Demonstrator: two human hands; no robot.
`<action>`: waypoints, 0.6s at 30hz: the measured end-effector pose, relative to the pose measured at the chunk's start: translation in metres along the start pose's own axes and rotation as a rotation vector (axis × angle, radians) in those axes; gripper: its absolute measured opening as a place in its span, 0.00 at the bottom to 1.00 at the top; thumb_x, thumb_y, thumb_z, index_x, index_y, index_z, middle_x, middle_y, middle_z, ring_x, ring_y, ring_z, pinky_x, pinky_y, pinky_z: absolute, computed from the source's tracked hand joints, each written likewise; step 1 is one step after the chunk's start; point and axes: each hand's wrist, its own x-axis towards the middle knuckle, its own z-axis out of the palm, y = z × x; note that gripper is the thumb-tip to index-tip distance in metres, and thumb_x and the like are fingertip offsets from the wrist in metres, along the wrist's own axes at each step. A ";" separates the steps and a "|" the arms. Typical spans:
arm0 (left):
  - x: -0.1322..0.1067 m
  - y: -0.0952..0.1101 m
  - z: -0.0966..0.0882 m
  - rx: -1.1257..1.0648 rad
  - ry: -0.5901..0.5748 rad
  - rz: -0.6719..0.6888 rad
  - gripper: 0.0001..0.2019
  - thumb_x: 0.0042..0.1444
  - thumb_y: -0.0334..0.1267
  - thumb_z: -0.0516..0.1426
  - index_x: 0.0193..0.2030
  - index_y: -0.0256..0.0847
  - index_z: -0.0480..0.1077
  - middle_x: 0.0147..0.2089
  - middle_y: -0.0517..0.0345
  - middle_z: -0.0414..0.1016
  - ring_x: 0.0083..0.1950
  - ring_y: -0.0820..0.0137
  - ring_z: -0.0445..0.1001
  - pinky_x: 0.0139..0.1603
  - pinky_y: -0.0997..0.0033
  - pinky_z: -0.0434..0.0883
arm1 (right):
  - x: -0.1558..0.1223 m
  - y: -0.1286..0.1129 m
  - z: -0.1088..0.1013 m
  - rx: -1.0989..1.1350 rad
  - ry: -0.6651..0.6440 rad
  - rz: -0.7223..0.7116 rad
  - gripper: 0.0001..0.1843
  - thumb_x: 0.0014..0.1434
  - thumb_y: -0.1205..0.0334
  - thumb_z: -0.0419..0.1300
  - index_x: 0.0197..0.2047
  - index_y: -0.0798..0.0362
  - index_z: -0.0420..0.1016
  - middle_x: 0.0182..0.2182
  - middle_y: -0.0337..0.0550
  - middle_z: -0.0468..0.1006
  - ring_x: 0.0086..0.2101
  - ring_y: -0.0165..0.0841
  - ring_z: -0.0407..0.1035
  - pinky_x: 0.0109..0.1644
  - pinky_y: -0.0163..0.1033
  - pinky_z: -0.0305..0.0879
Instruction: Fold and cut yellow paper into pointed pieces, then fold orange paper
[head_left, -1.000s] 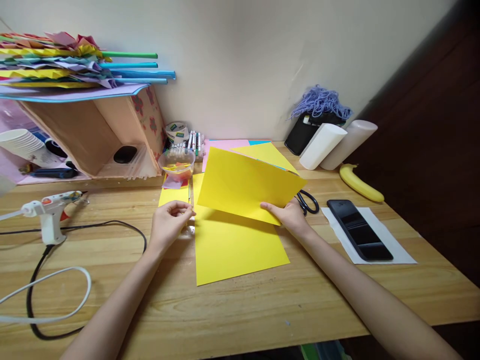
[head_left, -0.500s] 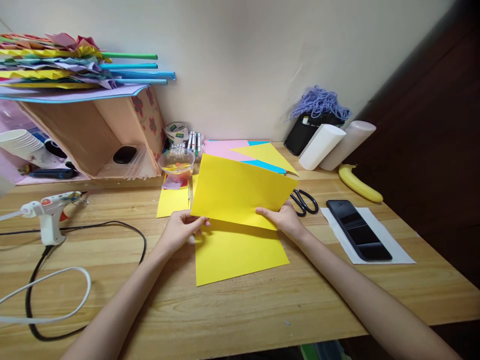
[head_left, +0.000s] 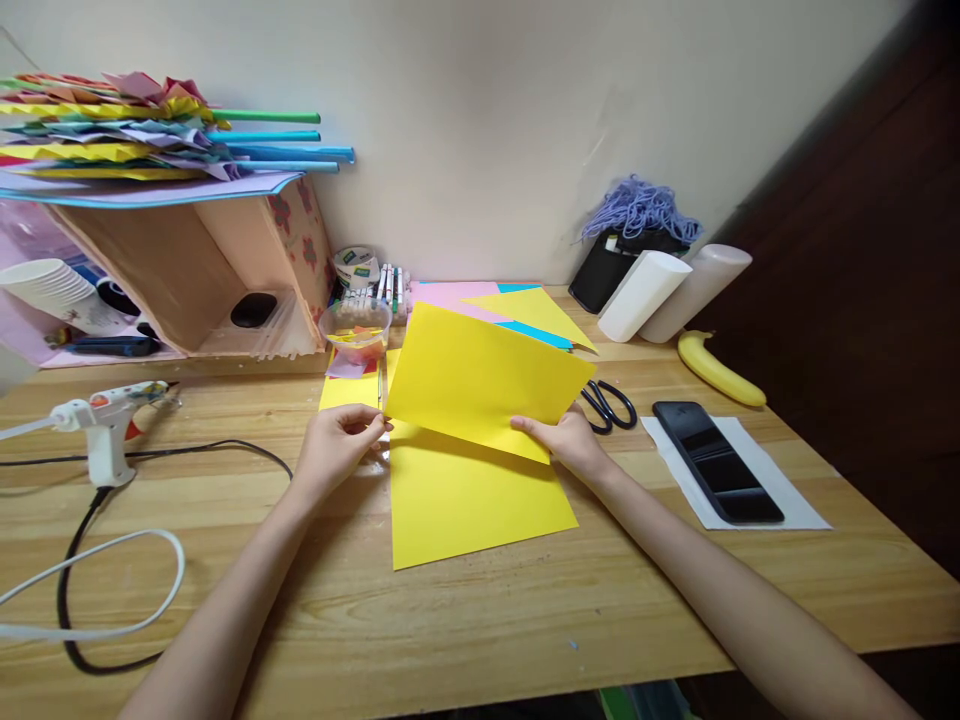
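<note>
A yellow sheet of paper (head_left: 487,375) is held up at a tilt between both hands. My right hand (head_left: 570,440) grips its lower right edge, thumb on the front and fingers behind. At the lower left corner my left hand (head_left: 345,440) is closed in a pinch, thumb and fingertip meeting at the paper's corner. Below the raised sheet, a second yellow sheet (head_left: 480,510) lies flat on the table, its upper part hidden. Black-handled scissors (head_left: 611,405) lie just beyond my right hand, partly covered.
Left are a glue gun (head_left: 112,430) with cables and a cardboard box (head_left: 304,270) topped with paper flowers. Markers (head_left: 390,285) and a plastic tub (head_left: 356,330) stand behind. Coloured paper (head_left: 532,305) lies at the back. Right are a phone (head_left: 716,460), banana (head_left: 720,370) and white rolls (head_left: 645,295).
My left hand has shifted left and slightly up, from under the sheet's lower edge to its left corner. The sheet has tilted slightly; my right hand keeps its grip.
</note>
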 end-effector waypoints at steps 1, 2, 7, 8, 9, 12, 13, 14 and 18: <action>0.001 0.001 -0.003 -0.006 0.030 -0.003 0.12 0.44 0.43 0.59 0.28 0.35 0.74 0.29 0.52 0.78 0.25 0.71 0.73 0.26 0.76 0.69 | 0.001 -0.001 -0.001 -0.004 0.013 -0.004 0.22 0.41 0.56 0.67 0.41 0.52 0.74 0.44 0.47 0.76 0.45 0.42 0.70 0.49 0.45 0.68; 0.002 0.001 -0.005 -0.014 0.066 -0.010 0.12 0.43 0.43 0.59 0.28 0.35 0.74 0.29 0.52 0.78 0.26 0.71 0.73 0.27 0.76 0.70 | 0.002 -0.001 -0.002 -0.006 0.029 -0.004 0.22 0.41 0.56 0.67 0.41 0.52 0.74 0.44 0.48 0.76 0.45 0.42 0.70 0.49 0.45 0.68; 0.003 0.002 -0.006 -0.097 0.097 -0.070 0.17 0.45 0.46 0.59 0.36 0.33 0.73 0.32 0.51 0.77 0.23 0.75 0.70 0.28 0.74 0.70 | 0.001 -0.005 -0.002 0.083 0.047 0.029 0.24 0.41 0.54 0.67 0.42 0.55 0.74 0.46 0.50 0.75 0.45 0.44 0.70 0.48 0.45 0.68; 0.002 0.001 -0.002 -0.143 0.030 -0.085 0.19 0.45 0.46 0.59 0.40 0.33 0.72 0.33 0.51 0.77 0.24 0.75 0.70 0.29 0.74 0.70 | -0.001 -0.006 0.000 0.118 0.026 0.028 0.24 0.42 0.54 0.66 0.43 0.55 0.73 0.46 0.50 0.75 0.46 0.43 0.69 0.48 0.45 0.68; 0.000 0.000 0.003 -0.195 -0.060 -0.098 0.22 0.45 0.47 0.59 0.44 0.34 0.70 0.35 0.51 0.77 0.25 0.74 0.71 0.30 0.73 0.71 | -0.004 -0.006 0.002 0.150 -0.005 0.030 0.24 0.43 0.53 0.66 0.44 0.55 0.72 0.46 0.50 0.74 0.46 0.42 0.69 0.49 0.45 0.68; -0.005 -0.005 0.020 -0.250 -0.237 -0.085 0.22 0.43 0.47 0.61 0.43 0.34 0.68 0.40 0.49 0.76 0.35 0.68 0.75 0.35 0.69 0.72 | -0.013 -0.008 0.010 0.215 -0.177 0.099 0.24 0.44 0.53 0.65 0.44 0.53 0.72 0.46 0.48 0.75 0.46 0.41 0.69 0.47 0.44 0.68; -0.006 -0.006 0.023 -0.236 -0.220 -0.097 0.21 0.44 0.48 0.60 0.40 0.34 0.69 0.37 0.50 0.76 0.35 0.67 0.75 0.36 0.68 0.72 | -0.015 -0.009 0.011 0.228 -0.249 0.137 0.23 0.45 0.53 0.65 0.44 0.53 0.72 0.46 0.48 0.75 0.45 0.41 0.70 0.46 0.43 0.69; -0.006 -0.008 0.024 -0.223 -0.183 -0.127 0.20 0.44 0.49 0.60 0.36 0.33 0.68 0.35 0.50 0.76 0.35 0.66 0.75 0.35 0.67 0.72 | -0.016 -0.009 0.012 0.236 -0.310 0.172 0.22 0.46 0.52 0.64 0.43 0.53 0.72 0.44 0.48 0.76 0.43 0.40 0.71 0.44 0.43 0.69; -0.002 -0.007 0.015 -0.254 -0.130 -0.231 0.20 0.43 0.52 0.59 0.31 0.33 0.68 0.29 0.52 0.75 0.32 0.66 0.75 0.34 0.67 0.72 | -0.006 -0.010 0.002 0.205 -0.323 0.221 0.20 0.50 0.48 0.59 0.39 0.56 0.73 0.35 0.47 0.79 0.33 0.36 0.73 0.34 0.37 0.69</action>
